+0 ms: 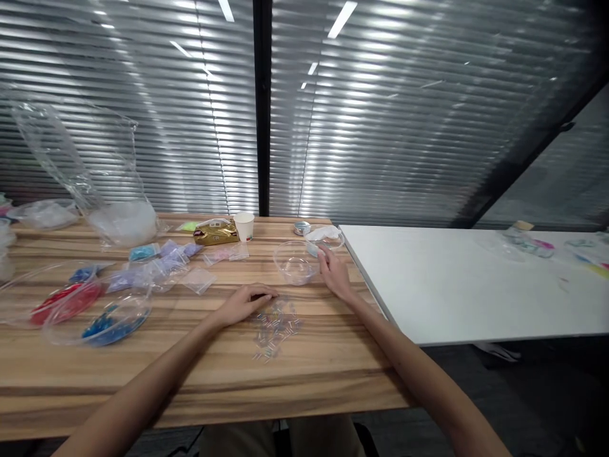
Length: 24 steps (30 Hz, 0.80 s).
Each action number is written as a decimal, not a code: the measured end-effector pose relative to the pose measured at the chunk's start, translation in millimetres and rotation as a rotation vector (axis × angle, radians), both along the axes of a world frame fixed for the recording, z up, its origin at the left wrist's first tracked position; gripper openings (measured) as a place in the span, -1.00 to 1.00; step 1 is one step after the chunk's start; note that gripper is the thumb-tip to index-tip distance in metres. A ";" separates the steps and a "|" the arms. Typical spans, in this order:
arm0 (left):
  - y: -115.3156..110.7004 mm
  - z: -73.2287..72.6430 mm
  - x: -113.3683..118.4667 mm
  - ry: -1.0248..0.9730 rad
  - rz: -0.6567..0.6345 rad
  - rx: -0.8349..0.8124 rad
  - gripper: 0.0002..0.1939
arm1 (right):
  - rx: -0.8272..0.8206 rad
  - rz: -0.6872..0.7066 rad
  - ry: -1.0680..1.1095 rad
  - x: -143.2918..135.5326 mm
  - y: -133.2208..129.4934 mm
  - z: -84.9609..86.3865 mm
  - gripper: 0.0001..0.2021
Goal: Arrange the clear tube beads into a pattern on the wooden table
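Observation:
My right hand (335, 274) is at the right side of a clear round plastic bowl (295, 279), its fingers closed on the rim. The bowl stands upright on the wooden table and looks see-through to the base. My left hand (243, 304) rests on the tabletop, thumb and forefinger apart, with the fingertips beside a loose scatter of small clear tube-like pieces (275, 331). These pieces are spread in front of the bowl, between my forearms. Nothing shows in the left hand, though its lower fingers are partly hidden.
Bowls of red beads (66, 303) and blue beads (111, 325) stand at left. Behind them lie small purple packets (166, 263), a gold pack (216, 233) and a paper cup (244, 226). A metal tin (301, 228) and white tissue (323, 233) sit beyond the bowl. A white table (466, 285) adjoins at right.

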<state>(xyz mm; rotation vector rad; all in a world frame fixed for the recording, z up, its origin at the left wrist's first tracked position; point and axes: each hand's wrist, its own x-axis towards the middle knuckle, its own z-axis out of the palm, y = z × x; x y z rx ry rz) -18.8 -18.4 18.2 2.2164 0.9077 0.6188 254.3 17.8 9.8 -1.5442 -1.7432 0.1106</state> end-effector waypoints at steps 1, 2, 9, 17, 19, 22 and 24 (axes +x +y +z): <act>0.1 0.0 0.0 0.002 0.000 -0.003 -0.65 | 0.002 0.058 0.017 -4.4 -2.7 -1.7 -0.57; 0.3 -0.2 -0.1 0.004 0.000 -0.005 -0.65 | -0.007 0.133 0.031 -8.7 -4.9 -2.6 -0.57; 3.7 -3.5 -2.0 0.031 -0.006 0.007 -0.68 | 0.131 0.323 -0.152 -8.2 -5.9 5.6 -0.55; -1.0 -2.8 0.8 0.032 -0.119 0.153 -0.72 | 0.234 -0.027 -0.479 27.8 18.9 -9.5 -0.68; -3.0 -1.8 2.8 0.020 -0.172 0.212 -0.72 | 0.232 0.004 -0.509 26.1 19.3 -11.8 -0.73; -4.5 -1.0 4.4 0.022 -0.195 0.243 -0.74 | 0.231 0.064 -0.533 18.3 12.6 -9.2 -0.76; -4.9 -1.1 4.1 0.033 -0.201 0.257 -0.74 | 0.239 0.110 -0.534 11.7 4.1 -5.4 -0.77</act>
